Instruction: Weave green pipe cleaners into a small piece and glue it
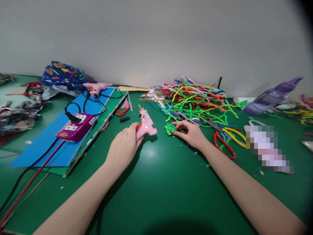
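My left hand (126,143) is wrapped round the handle of a pink glue gun (147,125), whose nozzle points up and away from me, with a small light glowing on its body. To the right, my right hand (189,133) pinches a small green and blue piece (170,129) between thumb and fingers, low over the green table (156,182). Just behind that hand lies a heap of colourful fuzzy stems (195,98). Scissors (223,133) with one red and one yellow handle rest right of my right hand.
A purple power strip (76,127) with cords sits on a blue board (49,148) at left. Behind it is a second pink glue gun (95,88). A purple bottle (271,98) leans at back right. Fabric scraps (19,114) lie far left, a black clip (124,119) near centre.
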Available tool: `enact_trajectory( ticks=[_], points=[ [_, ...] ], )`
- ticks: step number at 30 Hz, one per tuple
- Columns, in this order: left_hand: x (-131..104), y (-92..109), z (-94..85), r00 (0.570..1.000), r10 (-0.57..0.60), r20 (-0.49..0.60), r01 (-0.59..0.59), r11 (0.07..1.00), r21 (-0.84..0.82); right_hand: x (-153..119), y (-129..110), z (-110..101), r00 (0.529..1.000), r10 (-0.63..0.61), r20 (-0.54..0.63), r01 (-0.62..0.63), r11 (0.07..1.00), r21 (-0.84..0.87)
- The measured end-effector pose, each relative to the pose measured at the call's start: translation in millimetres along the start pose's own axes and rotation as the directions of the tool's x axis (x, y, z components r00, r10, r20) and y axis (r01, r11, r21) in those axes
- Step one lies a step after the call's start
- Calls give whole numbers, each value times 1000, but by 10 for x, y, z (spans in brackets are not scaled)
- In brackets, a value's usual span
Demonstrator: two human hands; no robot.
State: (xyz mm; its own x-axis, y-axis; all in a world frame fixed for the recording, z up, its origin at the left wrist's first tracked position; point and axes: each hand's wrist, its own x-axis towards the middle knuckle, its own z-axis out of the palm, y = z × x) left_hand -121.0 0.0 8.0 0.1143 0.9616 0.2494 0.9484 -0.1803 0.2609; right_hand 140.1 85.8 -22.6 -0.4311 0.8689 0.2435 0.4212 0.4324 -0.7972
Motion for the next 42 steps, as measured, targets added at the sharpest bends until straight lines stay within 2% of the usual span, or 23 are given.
enact_trajectory(
  ticks=[5, 8, 11, 13, 15, 16, 18, 19, 20, 21, 24, 27, 30, 33, 35, 38, 40, 42],
  points=[
    [-9, 38, -21, 997, 54, -47, -54, 999, -4, 0, 6, -1, 1000, -1, -2, 1, 1000, 10],
    [-22, 65, -35, 997, 61, -42, -64, 995, -73, -1, 5, -6, 1000, -2, 0, 2, 1000, 1],
    [-33, 105, -59, 1000, -12, 7, 14, 968, -251, -2, 3, -10, 1000, -8, 1, 8, 1000, -11],
    [-27, 140, -81, 994, -98, 56, 112, 902, -417, -1, 3, -11, 1000, -12, 0, 12, 1000, -5],
    [-8, 172, -93, 975, -167, 149, 223, 764, -606, -1, 4, -10, 1000, -16, 1, 16, 1000, 0],
    [5, 185, -91, 958, -185, 219, 287, 649, -704, 0, 5, -10, 1000, -17, 3, 17, 1000, 2],
    [29, 198, -68, 906, -179, 385, 424, 340, -840, 0, 7, -9, 1000, -18, 8, 18, 1000, 9],
    [37, 198, -49, 873, -166, 458, 483, 178, -857, 0, 8, -8, 1000, -18, 9, 18, 1000, 14],
    [42, 196, -27, 841, -156, 517, 529, 42, -848, 1, 9, -7, 1000, -18, 10, 18, 1000, 19],
    [44, 191, -5, 812, -151, 564, 564, -53, -824, 1, 10, -6, 1000, -19, 9, 19, 1000, 22],
    [41, 174, 47, 761, -147, 633, 609, -176, -773, 2, 9, -6, 1000, -24, 6, 24, 1000, 20],
    [48, 168, 63, 757, -178, 629, 578, -268, -771, 2, 6, -8, 1000, -18, 1, 18, 1000, 11],
    [61, 166, 53, 758, -230, 611, 535, -317, -783, 2, 2, -11, 1000, -13, -1, 13, 1000, -8],
    [60, 156, 35, 740, -263, 619, 551, -289, -783, 2, -2, -12, 1000, -14, 0, 14, 1000, -13],
    [52, 151, 27, 749, -232, 621, 561, -276, -780, 2, -4, -12, 1000, -18, 3, 18, 1000, -10],
    [40, 159, 30, 790, -113, 602, 554, -290, -781, 2, -4, -12, 1000, -24, 2, 24, 1000, -2],
    [31, 172, 43, 795, -72, 602, 564, -280, -777, 2, -1, -13, 1000, -22, 2, 22, 1000, 8],
    [23, 187, 57, 792, -69, 607, 580, -229, -782, 3, 3, -12, 1000, -21, 2, 21, 1000, 12]
  ],
)
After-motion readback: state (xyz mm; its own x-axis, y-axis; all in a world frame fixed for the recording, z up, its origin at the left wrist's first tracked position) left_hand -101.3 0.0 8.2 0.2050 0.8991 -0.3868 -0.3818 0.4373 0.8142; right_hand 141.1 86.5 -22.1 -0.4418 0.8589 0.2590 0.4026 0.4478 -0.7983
